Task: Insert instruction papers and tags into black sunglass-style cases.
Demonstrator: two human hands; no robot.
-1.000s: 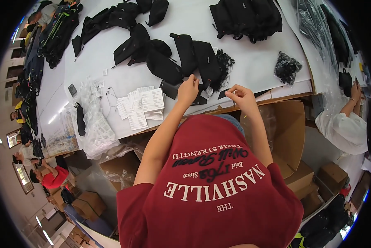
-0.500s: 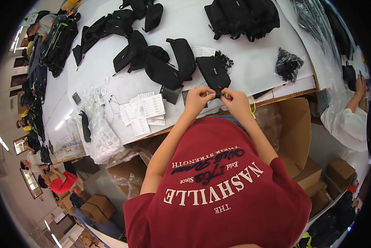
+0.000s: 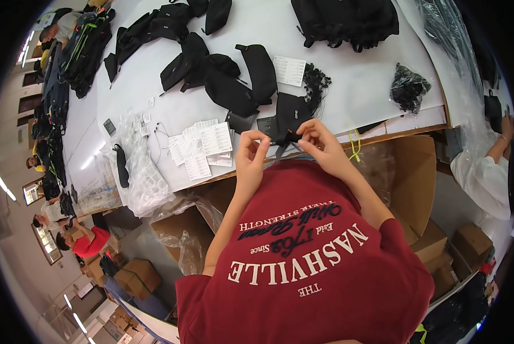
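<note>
A black fabric pouch (image 3: 292, 109) lies at the table's near edge, its narrow end toward me. My right hand (image 3: 324, 141) is closed on this end, thumb and fingers pinching a black strap there. A flat black strip (image 3: 281, 150) hangs down beside it. My left hand (image 3: 251, 155) is just left of the pouch, thumb and index finger drawn together; whether something thin is between them is too small to tell. Several more black pouches (image 3: 257, 71) lie beyond. Printed white cards (image 3: 202, 146) are spread left of my left hand.
A bunch of black cords (image 3: 315, 83) and a white sheet (image 3: 289, 70) lie behind the pouch. Farther right sits a clear bag of black pieces (image 3: 409, 89). Clear plastic bags (image 3: 139, 178) cover the left corner. An open carton (image 3: 414, 183) stands below the edge; a co-worker's white sleeve (image 3: 479, 175) is at right.
My left hand has moved left, away from the strap it was pinching together with my right hand. The pouch's near end has dropped and turned slightly, with the right hand still on it.
</note>
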